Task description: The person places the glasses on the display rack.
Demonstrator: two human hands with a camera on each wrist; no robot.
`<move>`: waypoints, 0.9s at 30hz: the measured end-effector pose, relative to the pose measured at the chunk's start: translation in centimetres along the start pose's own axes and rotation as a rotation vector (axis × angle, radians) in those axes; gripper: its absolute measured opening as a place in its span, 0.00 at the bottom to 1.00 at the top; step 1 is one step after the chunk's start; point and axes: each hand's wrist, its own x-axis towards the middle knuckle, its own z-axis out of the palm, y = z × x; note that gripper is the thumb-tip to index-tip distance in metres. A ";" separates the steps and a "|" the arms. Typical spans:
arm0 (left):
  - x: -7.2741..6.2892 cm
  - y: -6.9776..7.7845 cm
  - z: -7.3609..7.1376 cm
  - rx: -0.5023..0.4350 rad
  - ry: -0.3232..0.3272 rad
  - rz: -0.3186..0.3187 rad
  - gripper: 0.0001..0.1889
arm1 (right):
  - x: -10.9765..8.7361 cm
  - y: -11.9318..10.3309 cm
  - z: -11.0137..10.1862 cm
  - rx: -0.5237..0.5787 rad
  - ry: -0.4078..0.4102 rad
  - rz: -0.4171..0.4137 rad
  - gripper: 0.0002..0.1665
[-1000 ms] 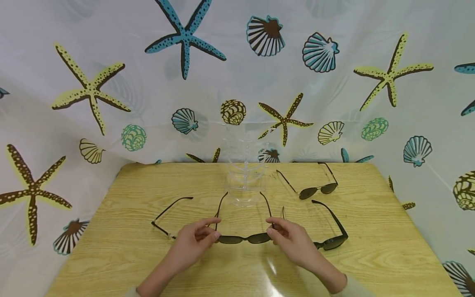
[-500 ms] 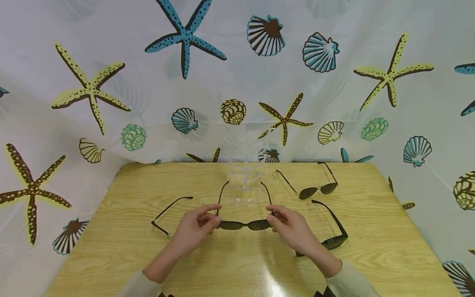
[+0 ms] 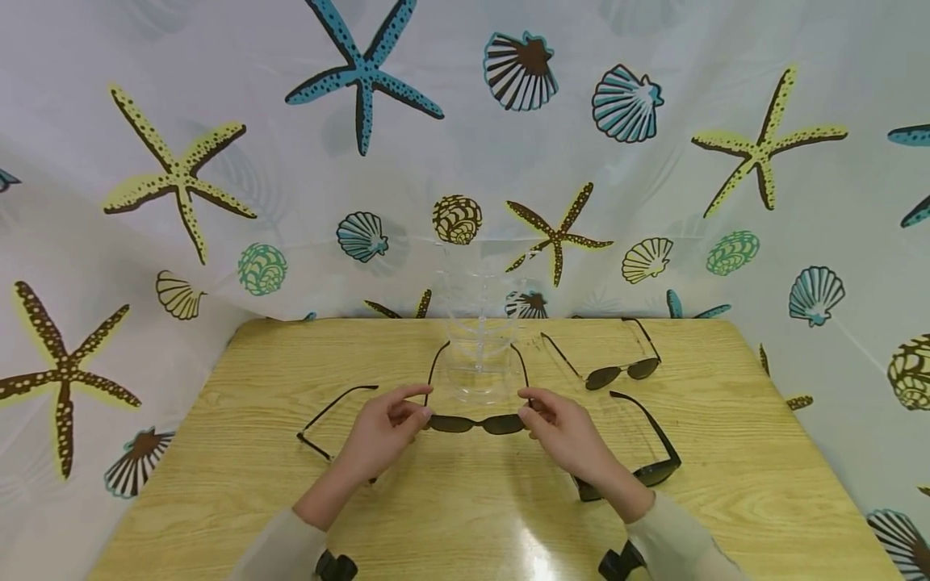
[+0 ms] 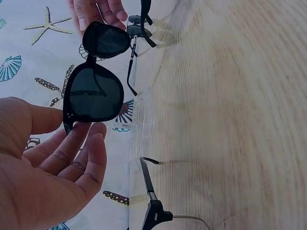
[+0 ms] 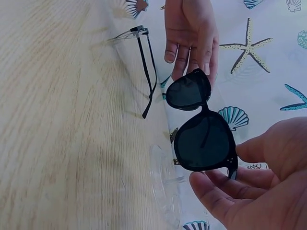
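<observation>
Between both hands a pair of black sunglasses (image 3: 450,424) is held above the table, temples spread and pointing at the clear display stand (image 3: 479,355). My left hand (image 3: 388,428) pinches the frame's left corner between thumb and fingers. At the opposite corner my right hand (image 3: 563,428) grips the frame the same way. Dark lenses with small silver dots at the corner show in the left wrist view on these sunglasses (image 4: 93,93). The temple tips reach close to the stand; whether they touch it I cannot tell.
Eyeglasses (image 3: 316,445) lie at the left, partly behind the left forearm. Aviator sunglasses (image 3: 605,377) sit back right, and thick black sunglasses (image 3: 657,472) lie nearer, partly behind the right forearm. A patterned curtain (image 3: 465,153) rises behind the wooden table (image 3: 240,484).
Both hands have moved forward and up in view with the black sunglasses, toward the clear stand. The other glasses lie where they were.
</observation>
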 end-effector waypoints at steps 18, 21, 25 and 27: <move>1.8 0.2 0.0 0.011 0.029 -0.012 0.22 | 2.0 -0.1 -0.4 -0.042 0.021 -0.030 0.25; 2.3 0.2 -0.1 0.011 0.034 -0.027 0.22 | 2.4 -0.2 -0.4 -0.057 0.025 -0.029 0.25; 2.9 -0.2 -0.2 -0.006 0.036 -0.033 0.22 | 2.9 -0.2 -0.5 -0.059 0.026 -0.026 0.25; 3.1 -0.3 -0.2 -0.012 0.038 -0.032 0.23 | 3.1 -0.2 -0.5 -0.055 0.027 -0.019 0.25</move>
